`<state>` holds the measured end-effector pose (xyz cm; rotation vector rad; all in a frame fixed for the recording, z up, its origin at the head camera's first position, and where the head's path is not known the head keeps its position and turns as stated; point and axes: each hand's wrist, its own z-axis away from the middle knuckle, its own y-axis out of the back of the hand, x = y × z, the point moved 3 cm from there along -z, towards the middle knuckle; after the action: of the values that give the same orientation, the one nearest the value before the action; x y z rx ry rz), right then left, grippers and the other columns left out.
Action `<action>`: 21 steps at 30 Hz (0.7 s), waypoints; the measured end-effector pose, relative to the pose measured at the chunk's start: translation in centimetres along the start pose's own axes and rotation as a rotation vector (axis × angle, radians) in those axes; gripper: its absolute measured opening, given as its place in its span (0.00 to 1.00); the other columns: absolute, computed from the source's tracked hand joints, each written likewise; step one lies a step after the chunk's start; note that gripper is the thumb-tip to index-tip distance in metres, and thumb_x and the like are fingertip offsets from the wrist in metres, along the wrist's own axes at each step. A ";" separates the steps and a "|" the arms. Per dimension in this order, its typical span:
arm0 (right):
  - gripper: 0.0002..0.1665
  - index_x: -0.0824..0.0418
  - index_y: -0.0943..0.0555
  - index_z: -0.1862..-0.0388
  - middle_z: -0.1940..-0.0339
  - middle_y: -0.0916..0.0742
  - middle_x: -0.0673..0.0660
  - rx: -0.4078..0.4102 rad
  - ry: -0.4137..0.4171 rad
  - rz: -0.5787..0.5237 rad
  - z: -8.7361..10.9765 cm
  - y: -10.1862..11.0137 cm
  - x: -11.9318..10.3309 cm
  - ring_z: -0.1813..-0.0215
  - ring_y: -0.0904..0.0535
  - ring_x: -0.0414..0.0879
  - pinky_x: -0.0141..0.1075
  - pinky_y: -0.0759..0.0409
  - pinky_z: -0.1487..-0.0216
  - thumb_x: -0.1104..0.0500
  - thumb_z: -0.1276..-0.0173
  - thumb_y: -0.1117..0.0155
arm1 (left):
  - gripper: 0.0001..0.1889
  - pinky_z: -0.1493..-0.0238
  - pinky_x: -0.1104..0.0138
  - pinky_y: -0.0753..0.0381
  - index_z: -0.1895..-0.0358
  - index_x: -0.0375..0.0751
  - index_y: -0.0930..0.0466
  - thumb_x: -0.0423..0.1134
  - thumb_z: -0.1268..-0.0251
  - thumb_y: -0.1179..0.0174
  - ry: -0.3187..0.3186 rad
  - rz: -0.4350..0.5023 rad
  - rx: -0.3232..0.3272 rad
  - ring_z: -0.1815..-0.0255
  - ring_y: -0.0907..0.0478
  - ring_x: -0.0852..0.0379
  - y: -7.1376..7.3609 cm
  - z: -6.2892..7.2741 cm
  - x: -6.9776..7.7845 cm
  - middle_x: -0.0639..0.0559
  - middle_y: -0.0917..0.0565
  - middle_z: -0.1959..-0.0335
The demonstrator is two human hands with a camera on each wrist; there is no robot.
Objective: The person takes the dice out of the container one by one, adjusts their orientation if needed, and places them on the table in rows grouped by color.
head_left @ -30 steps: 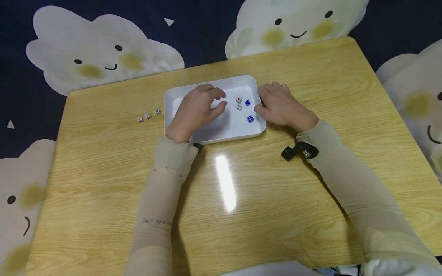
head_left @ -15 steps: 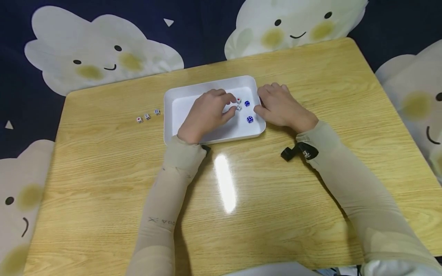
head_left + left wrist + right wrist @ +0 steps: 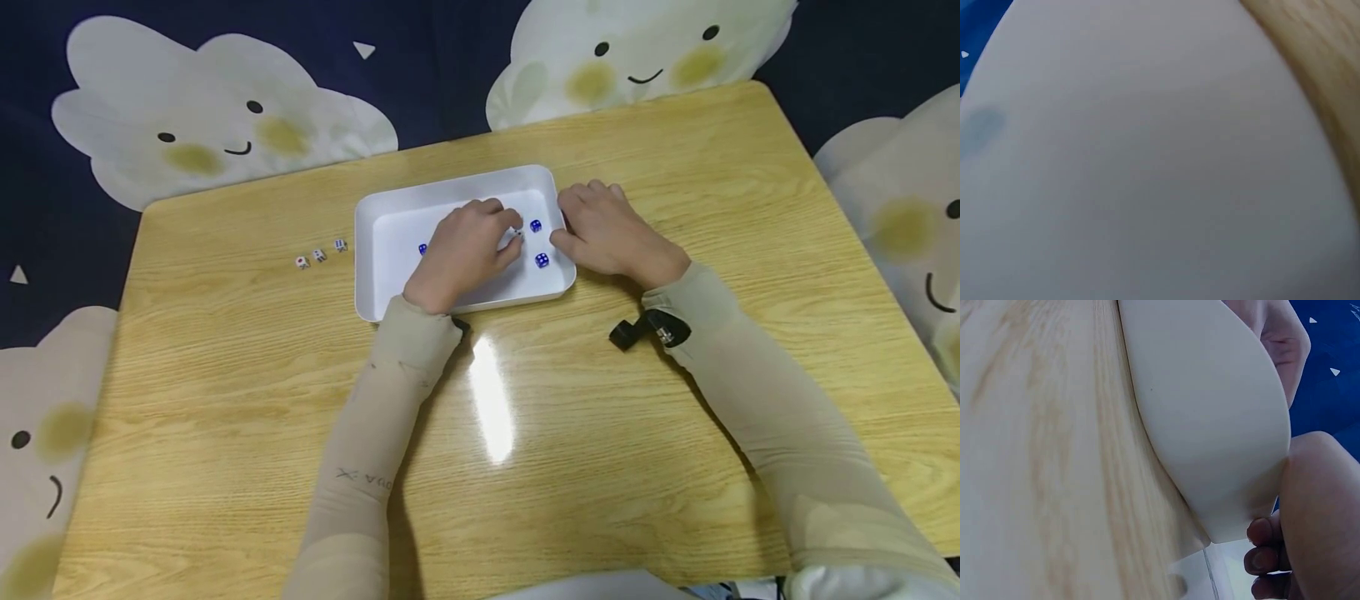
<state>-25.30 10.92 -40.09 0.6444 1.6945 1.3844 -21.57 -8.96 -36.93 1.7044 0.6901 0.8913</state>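
A white tray (image 3: 390, 292) lies at the back of the table. Inside it, my left hand (image 3: 468, 250) has its thumb and forefinger bent about a white die (image 3: 517, 232), a gap showing between their tips. Whether they touch the die is too small to tell. A second white die is hidden behind those fingers. Two blue dice, one farther back (image 3: 536, 226) and one nearer (image 3: 542, 261), lie right of this hand, and another blue die (image 3: 422, 248) shows left of it. At the tray's right end, my right hand (image 3: 611, 229) grips the rim, fingers curled against the outer wall (image 3: 1210, 412).
Left of the tray, three white dice (image 3: 319, 255) stand in a slanting row on the wooden table (image 3: 225, 375). A dark cloth with cloud faces (image 3: 225, 108) hangs behind the table. The left wrist view shows mostly the tray's blurred wall (image 3: 1160, 156).
My left hand has moved right across the tray to the white dice, uncovering a blue die on its left. The right hand stays at the tray's end.
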 end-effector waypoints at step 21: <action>0.17 0.62 0.28 0.61 0.62 0.23 0.61 -0.037 0.000 -0.009 0.0 0.0 -0.2 0.57 0.32 0.58 0.45 0.40 0.55 0.49 0.25 0.53 | 0.16 0.45 0.56 0.17 0.39 0.43 0.17 0.43 0.22 0.45 0.025 0.027 -0.090 0.50 0.16 0.49 -1.3 0.1 -0.5 0.46 0.15 0.47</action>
<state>-25.18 10.76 -40.01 0.6152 1.6661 1.4056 -21.77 -9.01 -38.30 1.6282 0.6358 0.9505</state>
